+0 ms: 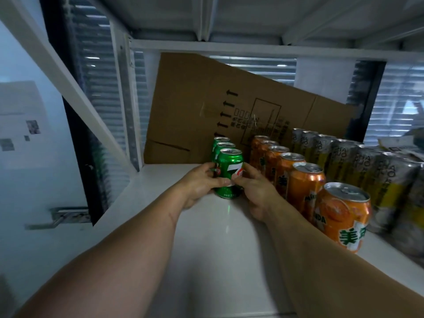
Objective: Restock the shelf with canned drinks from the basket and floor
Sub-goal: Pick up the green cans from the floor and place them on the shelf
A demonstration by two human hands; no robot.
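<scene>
1. A person's two bare arms reach forward onto a white shelf (218, 237), seen from a head camera looking down.
2. Both hands hold one green can (230, 173) standing upright on the shelf. The left hand (199, 184) curls round its left side, thumb across the front; the right hand (254, 189) pinches its right side.
3. This can is the front one in a short row of green cans (222, 145), touching or nearly touching the one behind.
4. Just to the right runs a longer row of orange cans (305, 180), then silver and yellow cans (367, 166) further right.
5. A flattened cardboard box (202, 106) leans against the back of the shelf.
6. To do this step well, I judge the can should be squared behind the row, label facing forward, and released gently so its neighbours stay standing.
7. The basket and floor are out of view.
</scene>
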